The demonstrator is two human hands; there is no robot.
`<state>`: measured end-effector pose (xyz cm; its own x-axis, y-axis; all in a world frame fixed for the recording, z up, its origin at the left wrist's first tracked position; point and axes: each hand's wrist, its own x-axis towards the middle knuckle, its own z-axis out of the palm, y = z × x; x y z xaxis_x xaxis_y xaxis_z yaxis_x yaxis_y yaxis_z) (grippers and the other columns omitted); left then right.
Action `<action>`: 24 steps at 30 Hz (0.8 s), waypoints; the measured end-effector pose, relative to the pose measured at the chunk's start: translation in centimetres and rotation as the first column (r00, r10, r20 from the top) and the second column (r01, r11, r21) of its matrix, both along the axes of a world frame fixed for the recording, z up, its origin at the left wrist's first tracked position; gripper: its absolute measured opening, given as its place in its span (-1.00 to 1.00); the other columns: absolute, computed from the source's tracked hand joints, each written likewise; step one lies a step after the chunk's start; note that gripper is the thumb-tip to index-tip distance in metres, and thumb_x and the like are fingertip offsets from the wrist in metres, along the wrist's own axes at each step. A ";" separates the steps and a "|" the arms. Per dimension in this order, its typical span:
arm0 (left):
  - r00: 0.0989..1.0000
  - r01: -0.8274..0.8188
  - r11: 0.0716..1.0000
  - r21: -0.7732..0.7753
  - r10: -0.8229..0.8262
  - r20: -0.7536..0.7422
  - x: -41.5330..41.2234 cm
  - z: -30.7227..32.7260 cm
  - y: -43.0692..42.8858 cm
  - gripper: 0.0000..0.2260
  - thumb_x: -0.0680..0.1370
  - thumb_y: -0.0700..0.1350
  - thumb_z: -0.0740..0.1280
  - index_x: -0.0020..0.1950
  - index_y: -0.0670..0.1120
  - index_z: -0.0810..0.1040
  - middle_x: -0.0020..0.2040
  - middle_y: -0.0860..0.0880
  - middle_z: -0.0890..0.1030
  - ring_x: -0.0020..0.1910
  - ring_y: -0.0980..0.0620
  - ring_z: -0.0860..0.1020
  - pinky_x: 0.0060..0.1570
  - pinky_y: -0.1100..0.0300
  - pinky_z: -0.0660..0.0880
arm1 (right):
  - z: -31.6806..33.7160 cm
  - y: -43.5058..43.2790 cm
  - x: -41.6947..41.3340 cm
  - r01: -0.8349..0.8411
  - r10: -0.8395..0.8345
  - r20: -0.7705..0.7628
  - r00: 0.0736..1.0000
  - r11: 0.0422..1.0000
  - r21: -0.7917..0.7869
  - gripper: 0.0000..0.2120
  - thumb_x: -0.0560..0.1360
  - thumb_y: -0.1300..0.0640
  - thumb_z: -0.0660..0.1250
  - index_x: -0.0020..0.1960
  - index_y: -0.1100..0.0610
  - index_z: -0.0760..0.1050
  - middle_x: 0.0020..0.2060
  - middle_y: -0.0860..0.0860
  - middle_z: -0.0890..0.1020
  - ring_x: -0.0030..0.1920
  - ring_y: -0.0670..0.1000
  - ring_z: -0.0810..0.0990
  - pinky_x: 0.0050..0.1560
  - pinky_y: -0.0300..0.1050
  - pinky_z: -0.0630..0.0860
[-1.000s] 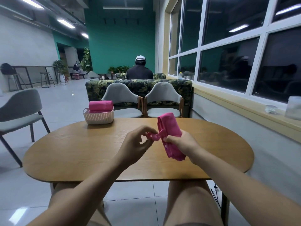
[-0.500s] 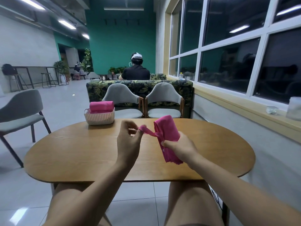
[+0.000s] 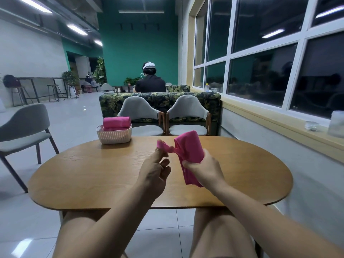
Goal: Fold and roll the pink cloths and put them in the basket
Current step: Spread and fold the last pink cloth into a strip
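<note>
Your right hand [image 3: 202, 169] grips the pink cloth [image 3: 189, 151] at frame centre while your left hand [image 3: 156, 170] fingers [image 3: 161, 155] pinch its corner to tease it open.

right hand [image 3: 203, 169] grips pink cloth [image 3: 189, 148] | left hand [image 3: 155, 169] pinches its corner

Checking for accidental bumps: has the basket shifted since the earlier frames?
No. The basket sits at the same spot by the table's far left edge.
</note>
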<state>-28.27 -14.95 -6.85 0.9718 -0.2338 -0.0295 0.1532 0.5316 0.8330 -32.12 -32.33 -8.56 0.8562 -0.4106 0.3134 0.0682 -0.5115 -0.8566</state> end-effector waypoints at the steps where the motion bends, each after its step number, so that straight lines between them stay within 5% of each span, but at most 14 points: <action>1: 1.000 0.026 1.000 -0.006 -0.026 0.000 -0.1 -0.1 -0.1 -0.62 0.43 0.24 0.51 -0.04 -0.06 0.77 -0.14 0.12 0.57 -0.29 0.13 0.38 -0.39 0.30 0.36 | 0.0 0.0 0.0 0.001 -0.002 0.009 1.000 1.000 0.012 -0.46 0.36 -0.19 0.60 0.22 -0.06 0.49 -0.03 -0.12 0.68 -0.07 -0.07 0.69 -0.09 -0.04 0.71; 5: 0.992 0.124 0.992 -0.024 -0.123 0.019 -0.9 -0.3 -0.2 -0.41 0.42 0.34 0.44 0.17 -0.10 0.77 -0.02 0.05 0.46 -0.29 0.10 0.28 -0.47 0.30 0.27 | 0.2 0.0 0.0 0.004 -0.005 0.022 1.000 0.999 0.044 -0.47 0.39 -0.15 0.61 0.25 -0.03 0.49 -0.02 -0.12 0.68 -0.06 -0.07 0.70 -0.14 -0.13 0.68; 11: 0.963 0.267 0.964 0.011 -0.267 0.024 -1.9 -1.1 -0.4 -0.25 0.56 0.50 0.14 0.30 -0.08 0.71 0.01 -0.01 0.37 -0.30 0.10 0.26 -0.39 0.24 0.12 | 0.2 -0.1 0.0 0.036 -0.038 0.028 0.999 0.997 0.071 -0.47 0.37 -0.20 0.60 0.23 -0.07 0.50 -0.03 -0.14 0.68 -0.07 -0.07 0.69 -0.07 -0.01 0.72; 17: 0.991 0.130 0.990 -0.054 -0.128 0.046 -0.8 -0.8 -0.2 -0.55 0.52 0.33 0.41 0.25 0.08 0.74 0.02 0.07 0.47 -0.27 0.11 0.27 -0.41 0.28 0.21 | 0.5 -0.1 -0.8 0.005 -0.001 0.056 0.998 0.998 -0.069 -0.49 0.37 -0.18 0.60 0.20 -0.08 0.48 -0.09 -0.11 0.69 -0.15 -0.07 0.71 -0.16 -0.04 0.72; 22: 0.972 0.132 0.971 0.198 -0.166 0.168 0.0 -0.8 1.0 -0.56 0.32 0.23 0.67 0.14 0.14 0.76 -0.04 0.09 0.56 -0.12 0.06 0.33 -0.21 0.20 0.32 | 1.0 -0.1 -1.7 0.021 0.005 0.097 0.995 0.965 -0.261 -0.46 0.34 -0.31 0.57 0.16 -0.10 0.46 -0.15 -0.16 0.67 -0.19 -0.12 0.66 -0.23 -0.12 0.65; 24: 0.958 0.130 0.939 0.318 -0.202 0.204 0.8 -0.1 2.0 -0.58 0.31 0.23 0.65 0.12 0.14 0.77 -0.06 0.04 0.52 -0.05 0.02 0.35 -0.10 0.13 0.34 | 1.2 -0.8 -1.6 0.023 0.019 0.084 0.996 0.880 -0.475 -0.45 0.34 -0.26 0.54 0.19 -0.10 0.43 -0.14 -0.17 0.62 -0.20 -0.08 0.63 -0.23 -0.08 0.64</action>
<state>-27.50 -12.97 -6.99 0.9079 -0.4078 0.0967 0.0030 0.2369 0.9715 -33.72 -33.11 -7.34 0.8175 -0.1961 0.5414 0.1268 -0.8558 -0.5015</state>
